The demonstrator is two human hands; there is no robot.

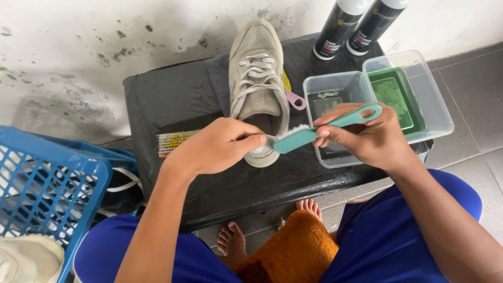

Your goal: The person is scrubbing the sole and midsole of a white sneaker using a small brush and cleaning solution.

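A beige sneaker point(258, 68) with white laces lies on a low table covered in black plastic point(167, 99), toe pointing away from me. My left hand point(215, 147) grips the sneaker at its heel. My right hand point(369, 137) holds a teal plastic brush point(314, 132) by its looped handle, with the white bristles against the heel next to my left thumb.
Two clear plastic tubs point(335, 97) point(414, 94) with green liquid stand at the table's right. Behind them are two black spray cans point(340, 26). A wooden brush point(173, 141) lies left of the shoe, a blue basket point(47, 183) at the left, an orange cloth point(296, 251) on my lap.
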